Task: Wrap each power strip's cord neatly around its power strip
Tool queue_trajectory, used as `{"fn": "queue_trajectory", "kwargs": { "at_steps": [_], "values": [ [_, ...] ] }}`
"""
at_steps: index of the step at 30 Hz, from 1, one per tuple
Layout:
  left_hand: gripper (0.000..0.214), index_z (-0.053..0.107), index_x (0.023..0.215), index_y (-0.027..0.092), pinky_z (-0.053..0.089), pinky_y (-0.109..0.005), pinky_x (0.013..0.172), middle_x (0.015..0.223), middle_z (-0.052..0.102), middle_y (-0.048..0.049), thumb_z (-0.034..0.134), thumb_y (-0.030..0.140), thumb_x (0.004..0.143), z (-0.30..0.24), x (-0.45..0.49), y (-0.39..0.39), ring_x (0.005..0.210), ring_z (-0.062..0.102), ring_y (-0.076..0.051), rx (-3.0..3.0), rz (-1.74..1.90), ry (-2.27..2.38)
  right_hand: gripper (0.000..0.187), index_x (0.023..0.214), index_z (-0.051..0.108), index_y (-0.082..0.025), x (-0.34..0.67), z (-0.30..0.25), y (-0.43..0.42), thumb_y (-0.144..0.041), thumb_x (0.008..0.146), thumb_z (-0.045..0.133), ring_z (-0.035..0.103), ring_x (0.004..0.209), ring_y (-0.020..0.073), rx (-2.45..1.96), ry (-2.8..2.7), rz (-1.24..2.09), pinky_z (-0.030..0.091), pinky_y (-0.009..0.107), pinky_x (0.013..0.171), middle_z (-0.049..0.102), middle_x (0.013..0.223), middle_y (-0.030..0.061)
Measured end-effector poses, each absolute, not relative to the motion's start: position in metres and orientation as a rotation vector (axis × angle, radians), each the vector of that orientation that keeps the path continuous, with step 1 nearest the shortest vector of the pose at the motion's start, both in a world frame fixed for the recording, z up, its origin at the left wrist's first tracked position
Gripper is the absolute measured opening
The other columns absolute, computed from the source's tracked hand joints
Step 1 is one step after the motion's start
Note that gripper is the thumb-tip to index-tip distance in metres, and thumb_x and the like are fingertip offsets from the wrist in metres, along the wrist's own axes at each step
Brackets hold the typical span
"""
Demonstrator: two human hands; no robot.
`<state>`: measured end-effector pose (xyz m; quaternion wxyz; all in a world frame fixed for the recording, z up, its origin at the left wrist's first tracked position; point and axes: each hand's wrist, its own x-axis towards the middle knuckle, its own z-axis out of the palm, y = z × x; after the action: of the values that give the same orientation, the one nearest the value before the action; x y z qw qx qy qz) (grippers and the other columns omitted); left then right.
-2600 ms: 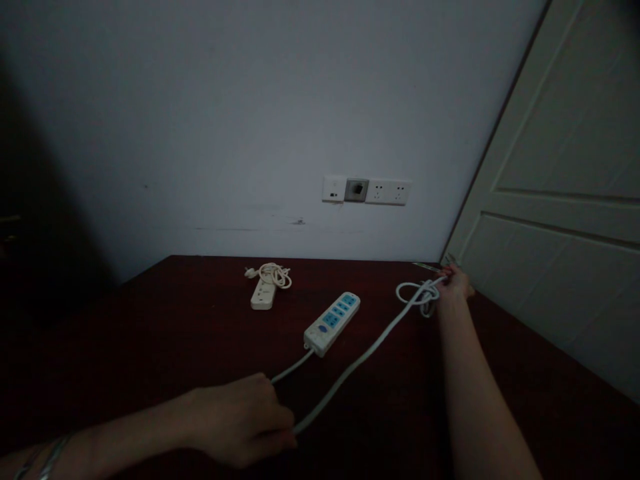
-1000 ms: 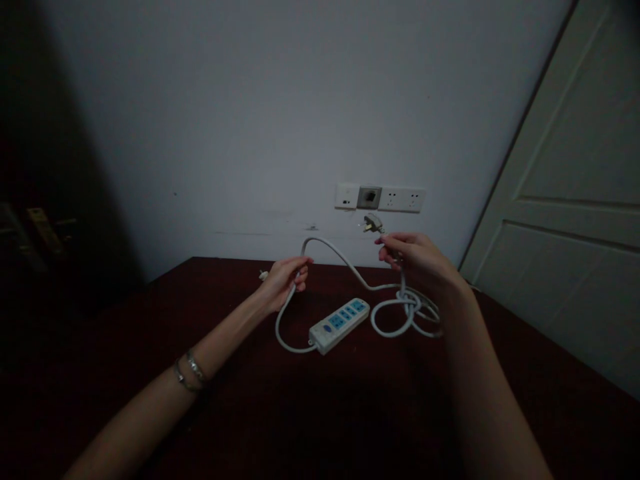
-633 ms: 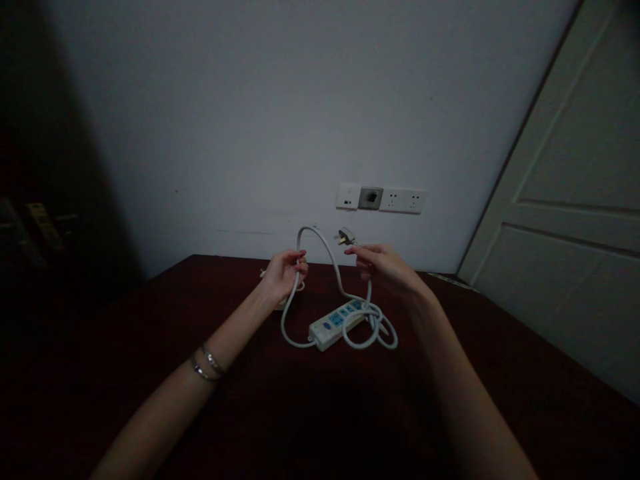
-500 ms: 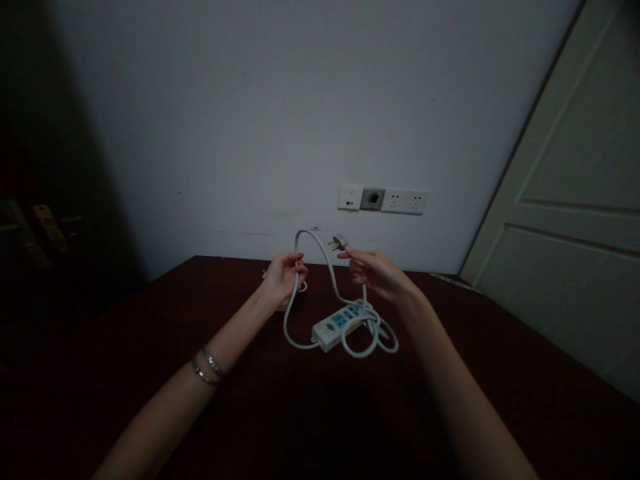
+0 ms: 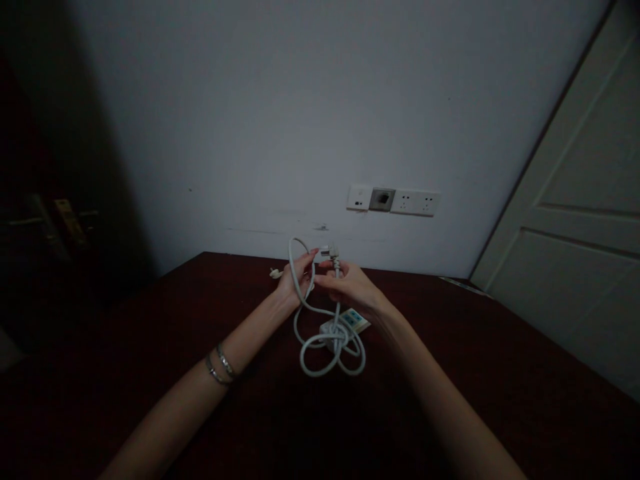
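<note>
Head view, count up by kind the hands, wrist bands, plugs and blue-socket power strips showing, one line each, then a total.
Hands: 2
Wrist bands: 2
Plugs: 2
Blue-socket power strips: 1, partly covered by cable
Total: 7

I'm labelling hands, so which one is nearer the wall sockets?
Right. The right hand is below and left of the wall sockets; the left hand is farther left.

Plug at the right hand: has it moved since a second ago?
Yes, left and slightly lower in view: the plug, earlier beneath the grey wall socket, is now below and left of the socket row.
</note>
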<state>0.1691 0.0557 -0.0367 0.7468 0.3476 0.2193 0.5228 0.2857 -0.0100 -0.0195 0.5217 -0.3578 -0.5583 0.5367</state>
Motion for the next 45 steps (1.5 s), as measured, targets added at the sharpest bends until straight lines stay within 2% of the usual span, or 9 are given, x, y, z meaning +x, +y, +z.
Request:
{"fn": "queue_trajectory", "kwargs": {
  "at_steps": [11,19,22,25,28,33,37,40,45],
  "values": [
    [0.026,0.067,0.072,0.010,0.038,-0.019,0.052,0.063,0.063,-0.0019,0.080,0.025,0.055,-0.038,0.168,0.061,0.054,0.052,-0.009,1.277,1.347,0.598,0.048,0.086,0.056,-0.017,0.295,-0.021,0.003,-0.031,0.048,0.083,0.031,0.043,0.0031,-0.870,-1.031,1.242,0.023,0.015,0.036,0.041,0.051,-0.0104],
    [0.013,0.060,0.060,0.012,0.035,-0.019,0.053,0.056,0.056,0.0019,0.073,0.016,0.058,-0.033,0.171,0.047,0.055,0.050,-0.009,1.546,1.186,0.561,0.042,0.079,0.063,-0.016,0.298,-0.012,-0.006,-0.047,0.055,0.078,0.040,0.045,0.0067,-1.065,-1.311,0.940,0.030,0.020,0.041,0.053,0.055,-0.0034],
    [0.017,0.063,0.069,0.012,0.038,-0.021,0.054,0.057,0.058,0.0008,0.075,0.018,0.059,-0.036,0.172,0.046,0.054,0.052,-0.010,1.556,1.047,0.490,0.037,0.070,0.064,-0.015,0.302,-0.009,-0.007,-0.048,0.057,0.076,0.050,0.054,0.0105,-1.039,-1.406,0.869,0.038,0.023,0.048,0.061,0.063,0.0018],
    [0.027,0.063,0.084,0.012,0.042,-0.024,0.058,0.068,0.064,-0.0044,0.073,0.030,0.067,-0.048,0.176,0.048,0.059,0.058,-0.013,1.474,0.862,0.395,0.039,0.070,0.063,-0.015,0.309,-0.011,-0.002,-0.051,0.058,0.074,0.051,0.050,0.0112,-1.006,-1.398,0.931,0.038,0.023,0.044,0.060,0.058,0.0010],
    [0.047,0.059,0.092,0.010,0.044,-0.028,0.059,0.072,0.066,-0.0110,0.055,0.055,0.078,-0.065,0.179,0.054,0.059,0.063,-0.018,1.323,0.636,0.330,0.042,0.068,0.057,-0.017,0.321,-0.015,0.005,-0.054,0.057,0.075,0.037,0.034,0.0063,-1.026,-1.284,0.997,0.027,0.019,0.033,0.043,0.042,-0.0073],
    [0.081,0.057,0.103,0.004,0.045,-0.036,0.068,0.069,0.066,-0.0129,0.037,0.077,0.073,-0.079,0.177,0.061,0.063,0.064,-0.022,1.242,0.507,0.135,0.048,0.059,0.042,-0.019,0.346,-0.017,0.013,-0.050,0.054,0.079,0.021,0.031,0.0009,-1.060,-1.141,1.032,0.015,0.014,0.029,0.028,0.038,-0.0126],
    [0.062,0.058,0.107,0.005,0.043,-0.031,0.072,0.065,0.063,-0.0048,0.072,0.049,0.066,-0.080,0.179,0.057,0.060,0.058,-0.014,1.380,0.617,0.167,0.047,0.059,0.041,-0.019,0.361,-0.019,0.020,-0.046,0.056,0.079,0.020,0.031,0.0002,-1.101,-1.067,1.020,0.013,0.013,0.029,0.027,0.039,-0.0129],
    [0.043,0.062,0.100,0.005,0.042,-0.031,0.075,0.064,0.062,-0.0040,0.069,0.038,0.074,-0.081,0.181,0.055,0.062,0.058,-0.012,1.428,0.629,0.256,0.046,0.060,0.041,-0.018,0.368,-0.019,0.023,-0.044,0.056,0.080,0.021,0.033,0.0002,-1.109,-1.057,1.038,0.013,0.013,0.030,0.027,0.041,-0.0124],
    [0.038,0.059,0.096,0.009,0.043,-0.029,0.075,0.075,0.064,-0.0067,0.069,0.038,0.074,-0.082,0.180,0.053,0.072,0.061,-0.014,1.407,0.572,0.227,0.038,0.070,0.053,-0.015,0.395,-0.020,0.021,-0.044,0.062,0.076,0.023,0.037,0.0008,-1.072,-1.175,1.218,0.015,0.014,0.034,0.029,0.046,-0.0108]
  ]
}}
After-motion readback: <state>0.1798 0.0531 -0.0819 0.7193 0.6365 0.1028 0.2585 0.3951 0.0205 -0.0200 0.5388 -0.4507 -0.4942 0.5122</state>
